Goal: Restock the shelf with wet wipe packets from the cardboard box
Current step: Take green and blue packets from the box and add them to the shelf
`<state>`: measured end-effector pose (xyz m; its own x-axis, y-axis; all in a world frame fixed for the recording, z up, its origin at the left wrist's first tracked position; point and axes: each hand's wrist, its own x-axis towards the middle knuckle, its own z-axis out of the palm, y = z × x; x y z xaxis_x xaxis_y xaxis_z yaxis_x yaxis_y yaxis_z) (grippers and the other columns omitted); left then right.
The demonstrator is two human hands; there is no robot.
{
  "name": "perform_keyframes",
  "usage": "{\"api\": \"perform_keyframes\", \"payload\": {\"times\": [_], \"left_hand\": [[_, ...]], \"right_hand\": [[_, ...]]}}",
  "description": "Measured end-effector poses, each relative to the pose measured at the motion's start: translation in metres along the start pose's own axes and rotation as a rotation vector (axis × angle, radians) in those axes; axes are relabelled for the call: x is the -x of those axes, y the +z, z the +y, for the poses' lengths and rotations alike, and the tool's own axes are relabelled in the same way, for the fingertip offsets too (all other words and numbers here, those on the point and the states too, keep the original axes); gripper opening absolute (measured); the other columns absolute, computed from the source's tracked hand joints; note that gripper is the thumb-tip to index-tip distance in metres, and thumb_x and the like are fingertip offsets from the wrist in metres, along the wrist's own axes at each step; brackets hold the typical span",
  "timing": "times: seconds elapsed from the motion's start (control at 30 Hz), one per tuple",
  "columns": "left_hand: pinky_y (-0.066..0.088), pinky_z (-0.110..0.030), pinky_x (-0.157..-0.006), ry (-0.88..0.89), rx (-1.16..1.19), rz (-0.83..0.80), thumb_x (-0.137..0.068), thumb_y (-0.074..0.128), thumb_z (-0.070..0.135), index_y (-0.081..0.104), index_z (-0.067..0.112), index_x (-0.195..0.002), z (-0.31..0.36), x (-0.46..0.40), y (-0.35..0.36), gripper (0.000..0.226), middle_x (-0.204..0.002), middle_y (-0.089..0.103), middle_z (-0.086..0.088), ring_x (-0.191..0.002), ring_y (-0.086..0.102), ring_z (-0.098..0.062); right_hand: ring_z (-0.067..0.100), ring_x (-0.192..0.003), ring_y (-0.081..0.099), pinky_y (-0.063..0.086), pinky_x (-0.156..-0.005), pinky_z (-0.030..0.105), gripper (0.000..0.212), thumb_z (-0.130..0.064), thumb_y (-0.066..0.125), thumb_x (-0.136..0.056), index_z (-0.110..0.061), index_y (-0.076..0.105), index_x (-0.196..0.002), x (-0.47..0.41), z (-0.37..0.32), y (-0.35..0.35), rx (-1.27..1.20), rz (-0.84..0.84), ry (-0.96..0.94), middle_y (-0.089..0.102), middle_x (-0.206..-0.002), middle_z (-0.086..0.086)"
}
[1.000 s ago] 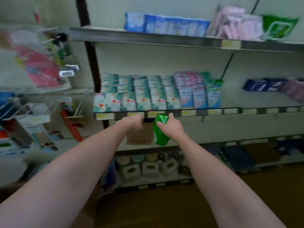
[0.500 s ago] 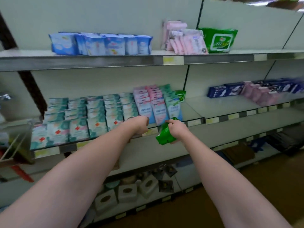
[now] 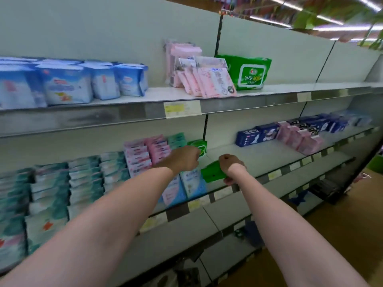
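Our right hand [image 3: 231, 165] curls round a green packet [image 3: 212, 174], holding it over the middle shelf [image 3: 259, 160], just right of the blue and pink packs [image 3: 182, 189]. Our left hand [image 3: 183, 160] is a loose fist before another green packet [image 3: 199, 147] at the shelf's back; we cannot tell whether it holds anything.

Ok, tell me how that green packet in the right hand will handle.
The green packet is probably soft and floppy: a film pouch. It seems light, since the right hand alone grips it. The glossy film may be slippery.
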<state>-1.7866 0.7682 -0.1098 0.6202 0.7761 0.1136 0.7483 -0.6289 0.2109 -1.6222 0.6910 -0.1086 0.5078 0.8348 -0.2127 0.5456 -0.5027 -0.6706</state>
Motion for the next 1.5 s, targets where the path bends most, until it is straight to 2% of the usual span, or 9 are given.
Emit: {"api": "perform_keyframes", "payload": {"times": [0.17,0.37,0.6,0.7,0.77,0.87,1.03,1.3,1.5], "left_hand": [[0.042,-0.031,-0.066,-0.009,-0.018,0.037,-0.088,0.053,0.012,0.061,0.013,-0.091,-0.002,-0.057,0.009,0.008,-0.099,0.061,-0.009,-0.089,0.059,-0.028],[0.048,-0.033,-0.075,-0.073,0.018,0.041,-0.088,0.059,0.017,0.064,0.009,-0.097,-0.01,-0.114,0.015,0.013,-0.105,0.063,-0.01,-0.095,0.059,-0.026],[0.041,-0.031,-0.071,-0.185,-0.038,0.04,-0.086,0.058,0.01,0.064,0.006,-0.092,-0.014,-0.143,0.027,0.009,-0.093,0.057,-0.007,-0.09,0.056,-0.026],[0.042,-0.031,-0.07,-0.254,-0.091,0.048,-0.085,0.059,0.009,0.06,0.008,-0.084,-0.015,-0.148,0.032,0.002,-0.09,0.057,-0.006,-0.087,0.057,-0.026],[0.04,-0.031,-0.069,-0.277,-0.103,0.062,-0.085,0.059,0.01,0.054,0.014,-0.077,-0.014,-0.15,0.035,0.011,-0.085,0.055,-0.006,-0.084,0.056,-0.026],[0.043,-0.032,-0.069,-0.312,-0.107,0.069,-0.086,0.057,0.009,0.053,0.015,-0.075,-0.009,-0.151,0.04,0.013,-0.082,0.053,-0.004,-0.083,0.057,-0.026],[0.052,-0.037,-0.079,-0.371,-0.127,0.065,-0.086,0.057,0.01,0.056,0.016,-0.08,-0.001,-0.15,0.043,0.009,-0.092,0.058,-0.006,-0.086,0.058,-0.025],[0.051,-0.037,-0.077,-0.458,-0.128,0.072,-0.087,0.057,0.013,0.053,0.019,-0.08,-0.001,-0.146,0.039,0.01,-0.096,0.06,-0.008,-0.09,0.057,-0.025],[0.048,-0.032,-0.07,-0.516,-0.141,0.065,-0.089,0.055,0.016,0.054,0.018,-0.085,0.005,-0.139,0.036,0.004,-0.097,0.06,-0.006,-0.089,0.058,-0.023]], "right_hand": [[0.035,-0.076,0.07,0.062,-0.061,0.04,0.029,-0.036,0.039,-0.099,-0.016,0.058,-0.107,-0.055,0.009,-0.006,-0.01,-0.036,0.013,0.058,-0.09,0.009],[0.031,-0.073,0.07,0.056,-0.049,0.029,0.028,-0.037,0.043,-0.096,-0.013,0.057,-0.1,-0.134,0.006,0.005,0.016,-0.158,-0.029,0.06,-0.091,0.01],[0.035,-0.078,0.073,0.062,-0.07,0.045,0.04,-0.034,0.062,-0.09,-0.003,0.06,-0.116,-0.212,-0.004,0.023,0.066,-0.596,-0.084,0.069,-0.099,0.025],[0.027,-0.073,0.069,0.062,-0.077,0.042,0.021,-0.025,0.061,-0.095,-0.008,0.058,-0.107,-0.223,-0.003,0.014,0.249,-0.681,-0.26,0.069,-0.09,0.019],[0.021,-0.066,0.068,0.063,-0.069,0.036,0.017,-0.013,0.065,-0.09,-0.016,0.056,-0.105,-0.23,0.002,0.009,0.371,-0.655,-0.43,0.07,-0.084,0.013],[0.02,-0.067,0.069,0.059,-0.056,0.03,0.049,-0.007,0.074,-0.077,-0.022,0.055,-0.12,-0.238,0.013,0.013,0.376,-0.584,-0.626,0.069,-0.093,0.012],[0.029,-0.103,0.063,0.055,-0.087,0.036,0.064,-0.019,0.076,-0.079,-0.015,0.051,-0.137,-0.243,0.023,0.032,0.415,-0.358,-0.83,0.064,-0.12,0.015],[0.028,-0.105,0.062,0.053,-0.086,0.037,0.038,-0.008,0.052,-0.097,-0.008,0.045,-0.134,-0.234,0.017,0.062,0.354,-0.181,-0.764,0.062,-0.12,0.015],[0.029,-0.111,0.059,0.052,-0.094,0.037,0.063,-0.006,0.055,-0.095,-0.015,0.03,-0.152,-0.236,0.022,0.058,0.228,-0.317,-0.729,0.058,-0.129,0.015]]}}
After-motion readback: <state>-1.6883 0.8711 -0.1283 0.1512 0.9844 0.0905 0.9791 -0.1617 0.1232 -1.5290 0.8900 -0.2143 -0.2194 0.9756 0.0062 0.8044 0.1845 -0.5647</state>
